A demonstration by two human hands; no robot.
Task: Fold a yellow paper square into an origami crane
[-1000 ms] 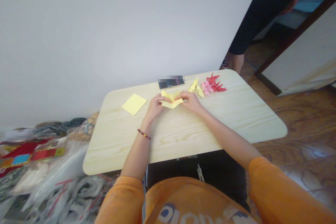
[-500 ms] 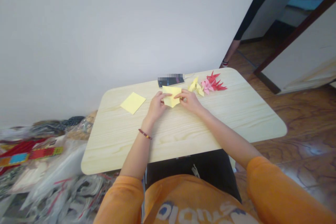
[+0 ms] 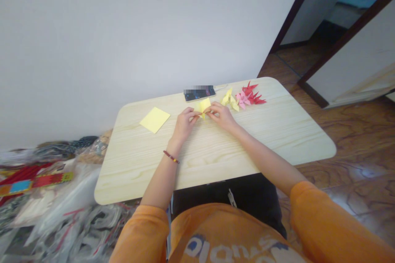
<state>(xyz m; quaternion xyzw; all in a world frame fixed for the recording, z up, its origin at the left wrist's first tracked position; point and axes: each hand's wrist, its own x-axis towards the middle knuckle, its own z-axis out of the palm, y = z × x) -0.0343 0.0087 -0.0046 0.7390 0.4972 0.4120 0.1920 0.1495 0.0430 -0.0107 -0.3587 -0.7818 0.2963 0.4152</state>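
Both my hands meet over a small folded yellow paper (image 3: 204, 106) at the far middle of the wooden table (image 3: 277, 131). My left hand (image 3: 184, 122) pinches its left side and my right hand (image 3: 222, 116) pinches its right side; the fingers hide most of the lower part of the paper. A flat yellow paper square (image 3: 154, 119) lies to the left of my hands. A dark phone (image 3: 199, 93) lies just behind the paper.
Folded paper figures sit at the far right of the table: yellow (image 3: 230, 99), pink (image 3: 242, 100) and red (image 3: 253, 94). Plastic bags and colourful packets (image 3: 40, 185) pile on the floor at left. An open doorway (image 3: 327, 20) is at the upper right.
The yellow paper has been folded from a wide spread shape into a much smaller piece between my fingers. The person standing in the doorway has walked out of sight.
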